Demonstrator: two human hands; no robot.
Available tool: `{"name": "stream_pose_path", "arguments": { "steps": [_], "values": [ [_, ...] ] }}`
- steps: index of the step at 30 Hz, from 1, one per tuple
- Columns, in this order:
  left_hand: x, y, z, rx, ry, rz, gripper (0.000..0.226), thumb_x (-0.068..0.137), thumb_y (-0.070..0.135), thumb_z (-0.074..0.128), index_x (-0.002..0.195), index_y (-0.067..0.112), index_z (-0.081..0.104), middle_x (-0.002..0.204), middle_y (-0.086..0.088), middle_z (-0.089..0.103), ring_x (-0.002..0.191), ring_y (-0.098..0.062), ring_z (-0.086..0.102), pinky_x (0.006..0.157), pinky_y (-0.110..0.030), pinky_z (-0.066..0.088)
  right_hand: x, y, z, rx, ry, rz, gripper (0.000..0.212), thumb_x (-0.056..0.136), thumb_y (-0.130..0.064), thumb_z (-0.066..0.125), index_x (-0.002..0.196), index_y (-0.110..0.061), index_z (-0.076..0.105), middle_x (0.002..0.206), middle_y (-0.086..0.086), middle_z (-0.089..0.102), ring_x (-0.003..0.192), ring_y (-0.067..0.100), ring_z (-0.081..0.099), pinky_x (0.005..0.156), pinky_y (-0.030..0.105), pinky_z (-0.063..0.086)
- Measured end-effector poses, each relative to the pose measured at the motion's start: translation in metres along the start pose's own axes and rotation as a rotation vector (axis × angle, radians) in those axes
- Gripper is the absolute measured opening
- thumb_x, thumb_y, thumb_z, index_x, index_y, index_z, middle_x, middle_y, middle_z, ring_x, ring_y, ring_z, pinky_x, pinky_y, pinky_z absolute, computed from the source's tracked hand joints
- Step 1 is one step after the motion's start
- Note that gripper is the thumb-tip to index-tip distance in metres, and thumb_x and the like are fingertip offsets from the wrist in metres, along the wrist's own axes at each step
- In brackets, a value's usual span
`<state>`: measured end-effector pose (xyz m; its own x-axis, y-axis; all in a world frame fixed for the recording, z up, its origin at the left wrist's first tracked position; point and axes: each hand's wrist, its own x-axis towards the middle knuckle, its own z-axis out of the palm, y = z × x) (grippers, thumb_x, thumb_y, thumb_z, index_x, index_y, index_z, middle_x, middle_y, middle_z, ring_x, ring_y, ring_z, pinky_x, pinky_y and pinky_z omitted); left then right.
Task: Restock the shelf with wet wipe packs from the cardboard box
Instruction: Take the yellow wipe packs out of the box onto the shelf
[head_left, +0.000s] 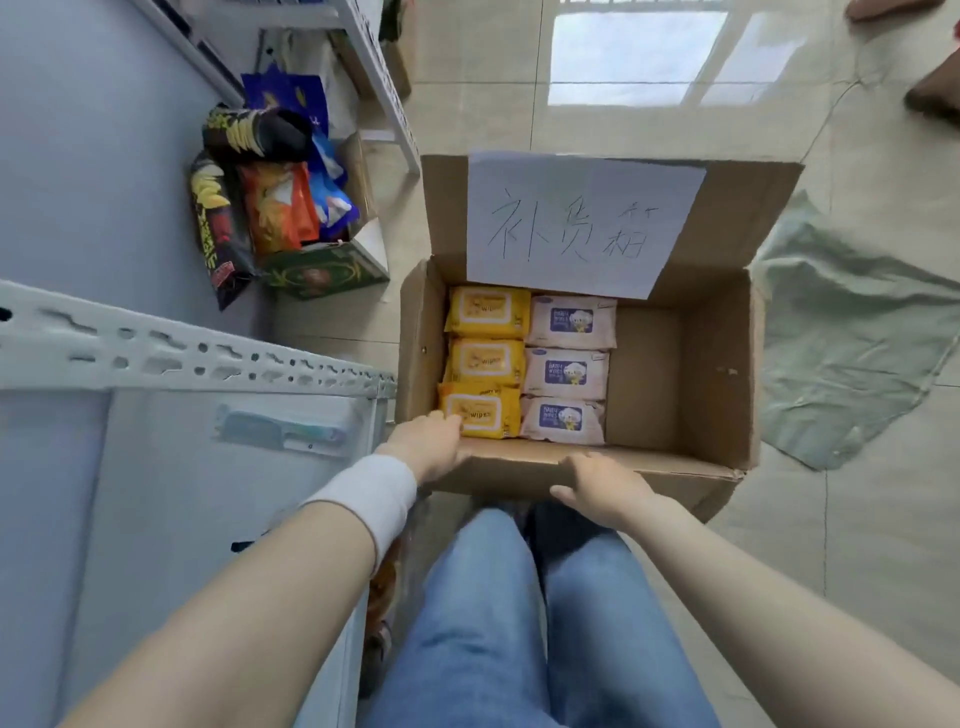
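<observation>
Brown cardboard box (644, 374) holds six packs, none shelved; left hand (431, 441) touches nearest yellow wipe pack (485, 413), grasp unclear; right hand (597, 486) grips its flap (519, 462)

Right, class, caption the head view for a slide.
Left hand at the nearest yellow wipe pack in an open cardboard box, right hand holding its near flap.

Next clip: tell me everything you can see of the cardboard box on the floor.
The cardboard box is brown corrugated card, open-topped, upright on the tiled floor beside the white shelf. Its far flap stands up and bears a white paper sheet with handwritten characters. Inside, at the left, lie three yellow wipe packs and three pale pink wipe packs in two rows; the right part is bare. The right hand holds the near flap; the left hand reaches over the near left corner.
</observation>
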<state>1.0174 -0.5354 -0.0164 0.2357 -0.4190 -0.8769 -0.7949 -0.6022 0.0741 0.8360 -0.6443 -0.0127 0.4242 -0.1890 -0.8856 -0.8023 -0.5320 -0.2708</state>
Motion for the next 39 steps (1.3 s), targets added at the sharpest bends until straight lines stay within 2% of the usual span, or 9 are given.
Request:
{"name": "stream_pose_path", "arguments": {
  "steps": [10,14,17,22,26,28,31,35,39],
  "values": [
    [0.254,-0.007,-0.029,-0.875,0.367,-0.399,0.086,0.085,0.036,0.062,0.147,0.011,0.008,0.147,-0.019,0.021,0.136,-0.036,0.024,0.11,-0.043,0.023,0.226,0.001,0.026,0.621,-0.095,0.083,0.076,0.086,-0.039,0.06,0.145,-0.014,0.02,0.148,0.005,0.037,0.133,0.022,0.039,0.106,0.029,0.031],
    [0.31,-0.002,-0.02,-0.901,0.454,-0.465,0.096,0.08,0.043,0.065,0.145,0.005,0.005,0.151,-0.016,0.017,0.139,-0.033,0.016,0.11,-0.043,0.021,0.274,-0.02,0.066,0.677,-0.107,0.17,0.101,0.08,-0.043,0.066,0.147,-0.007,-0.001,0.151,0.012,0.027,0.136,0.027,0.031,0.111,0.033,0.028],
    [0.316,-0.005,-0.014,-0.854,0.546,-0.496,0.101,0.073,0.049,0.07,0.144,0.008,0.011,0.146,-0.016,0.03,0.135,-0.035,0.025,0.107,-0.047,0.022,0.274,-0.036,0.078,0.707,0.085,0.334,0.104,0.073,-0.043,0.073,0.146,-0.005,0.01,0.141,0.017,0.034,0.132,0.029,0.03,0.106,0.032,0.03],
    [0.304,-0.01,-0.012,-0.883,0.542,-0.449,0.108,0.059,0.055,0.078,0.14,0.01,0.024,0.139,-0.011,0.042,0.13,-0.031,0.038,0.105,-0.042,0.033,0.264,-0.042,0.076,0.818,0.148,0.403,0.081,0.067,-0.039,0.079,0.129,-0.009,0.038,0.129,0.012,0.047,0.123,0.029,0.045,0.096,0.034,0.041],
    [0.303,-0.015,-0.017,-1.108,0.451,-0.351,0.084,0.06,0.045,0.082,0.127,0.011,0.045,0.125,-0.008,0.054,0.118,-0.025,0.052,0.096,-0.035,0.045,0.258,-0.041,0.075,0.995,0.043,0.236,0.066,0.062,-0.034,0.083,0.118,-0.019,0.051,0.116,0.0,0.064,0.108,0.02,0.06,0.092,0.034,0.049],
    [0.299,-0.018,-0.019,-1.219,0.409,-0.294,0.073,0.063,0.038,0.082,0.123,0.013,0.049,0.122,-0.006,0.058,0.114,-0.023,0.055,0.096,-0.036,0.047,0.252,-0.044,0.076,0.983,0.007,0.165,0.042,0.067,-0.033,0.08,0.104,-0.027,0.061,0.109,-0.002,0.068,0.104,0.018,0.062,0.091,0.032,0.05],
    [0.286,-0.023,-0.018,-1.286,0.403,-0.262,0.068,0.068,0.034,0.08,0.125,0.014,0.048,0.122,-0.002,0.059,0.107,-0.017,0.056,0.092,-0.031,0.046,0.239,-0.038,0.068,1.017,0.034,0.107,0.02,0.073,-0.028,0.077,0.085,-0.032,0.061,0.1,-0.004,0.069,0.097,0.017,0.064,0.085,0.028,0.05],
    [0.248,-0.032,-0.012,-1.433,0.444,-0.227,0.051,0.077,0.032,0.073,0.119,0.009,0.055,0.118,-0.006,0.064,0.107,-0.021,0.062,0.095,-0.041,0.049,0.2,-0.001,0.04,1.024,0.106,0.059,0.025,0.079,-0.023,0.072,0.099,-0.032,0.06,0.097,-0.009,0.066,0.091,0.01,0.063,0.081,0.024,0.046],
    [0.177,-0.035,-0.001,-1.537,0.577,-0.231,0.039,0.082,0.039,0.065,0.114,0.021,0.049,0.114,0.0,0.061,0.109,-0.02,0.059,0.098,-0.045,0.047,0.14,0.047,0.008,0.985,0.237,0.037,0.017,0.08,-0.026,0.07,0.091,-0.033,0.061,0.095,-0.008,0.067,0.085,0.002,0.063,0.069,0.02,0.053]
  ]
}}
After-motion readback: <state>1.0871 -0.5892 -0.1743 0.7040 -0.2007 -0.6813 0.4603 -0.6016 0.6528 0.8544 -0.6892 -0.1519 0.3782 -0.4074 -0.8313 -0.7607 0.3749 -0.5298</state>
